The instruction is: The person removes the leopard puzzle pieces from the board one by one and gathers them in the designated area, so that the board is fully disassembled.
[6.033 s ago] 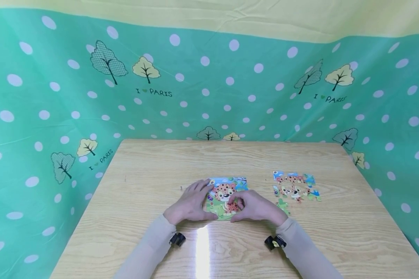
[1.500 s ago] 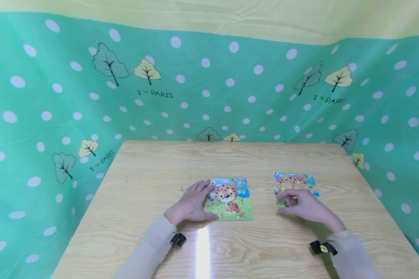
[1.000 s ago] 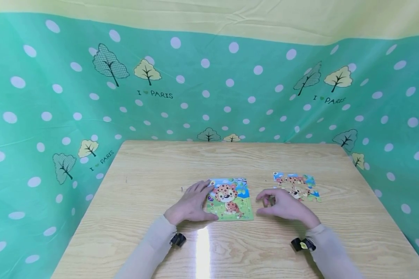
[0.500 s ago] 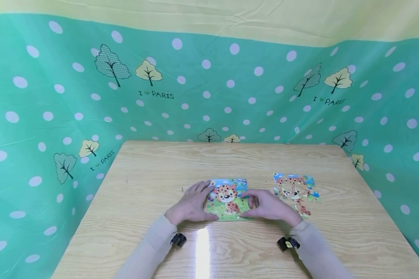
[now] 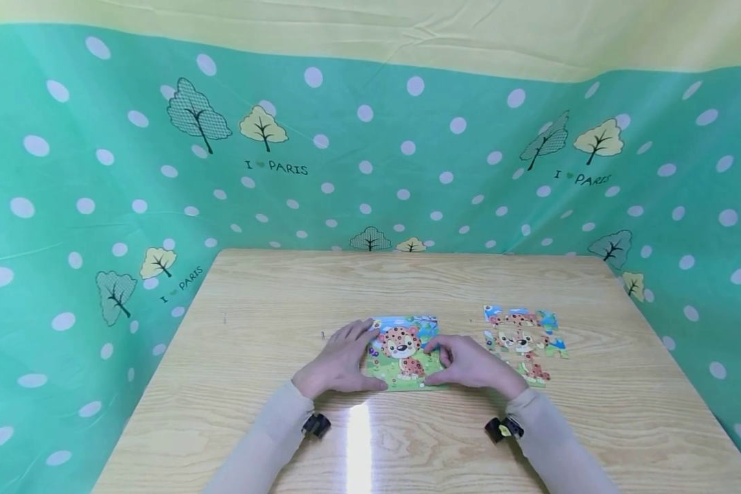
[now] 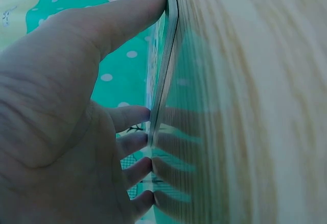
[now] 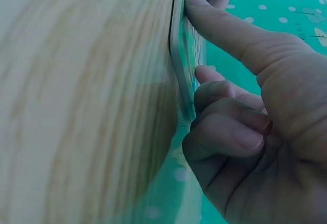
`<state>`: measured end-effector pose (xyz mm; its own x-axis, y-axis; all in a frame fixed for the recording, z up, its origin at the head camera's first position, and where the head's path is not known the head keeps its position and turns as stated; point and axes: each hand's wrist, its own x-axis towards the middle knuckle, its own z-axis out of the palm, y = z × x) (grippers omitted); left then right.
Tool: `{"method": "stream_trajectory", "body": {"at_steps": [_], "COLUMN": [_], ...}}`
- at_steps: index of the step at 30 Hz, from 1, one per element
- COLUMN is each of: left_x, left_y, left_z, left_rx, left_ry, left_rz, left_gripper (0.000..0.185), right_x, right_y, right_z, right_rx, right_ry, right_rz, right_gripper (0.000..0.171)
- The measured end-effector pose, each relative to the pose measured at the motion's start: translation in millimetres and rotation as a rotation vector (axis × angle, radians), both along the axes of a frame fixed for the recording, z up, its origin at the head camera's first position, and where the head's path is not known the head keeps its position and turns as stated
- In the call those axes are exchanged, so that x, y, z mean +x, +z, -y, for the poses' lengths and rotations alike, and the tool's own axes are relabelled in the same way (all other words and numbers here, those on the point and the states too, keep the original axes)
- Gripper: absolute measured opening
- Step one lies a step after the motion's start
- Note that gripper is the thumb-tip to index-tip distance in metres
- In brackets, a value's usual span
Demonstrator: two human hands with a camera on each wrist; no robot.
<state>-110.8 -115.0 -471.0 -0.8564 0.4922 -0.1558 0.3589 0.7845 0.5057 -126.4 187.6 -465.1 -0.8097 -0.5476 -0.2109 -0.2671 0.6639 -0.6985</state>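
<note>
A square leopard jigsaw puzzle (image 5: 403,353) lies on the table. My left hand (image 5: 338,363) rests along its left side, fingertips near the far corner and thumb on the near edge. In the left wrist view the thumb (image 6: 138,9) is straight and the fingers are spread. My right hand (image 5: 472,365) is at the puzzle's lower right, thumb and index finger apart and touching it; the other fingers curl inward. Whether a piece sits between them is unclear. Separated puzzle pieces (image 5: 521,336) with the same leopard lie to the right; the right hand hides some of that area.
The wooden table (image 5: 272,295) carries both picture groups. A polka-dot cloth (image 5: 370,137) stands behind and around it. Light glares on the table (image 5: 358,446) in front of the puzzle.
My right hand has moved left from the separated pieces to the square puzzle. An orange leopard-body piece, absent 6 s ago, now shows at the near side of that group. My left hand has kept its place.
</note>
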Motion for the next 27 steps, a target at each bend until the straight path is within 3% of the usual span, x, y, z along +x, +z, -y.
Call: {"method": "stream_trajectory", "body": {"at_steps": [8,17,27], "left_x": [-0.5,0.2,-0.2], "left_y": [-0.5,0.7,-0.2], "left_z": [0.2,-1.0,-0.4], "left_rx": [0.009,0.002,0.003], "left_ry": [-0.007,-0.004,0.0], "left_rz": [0.0,0.009,0.008], "left_gripper": [0.112,0.112,0.112], "right_x": [-0.2,1.5,-1.7], "right_y": [5.3,9.5,6.1], "right_z": [4.7,1.8,-2.6], "right_rx": [0.034,-0.075,-0.111], "right_ry": [-0.006,-0.013,-0.005], "right_rz": [-0.02,-0.022,-0.026], "right_gripper": [0.045,0.022,0.013]}}
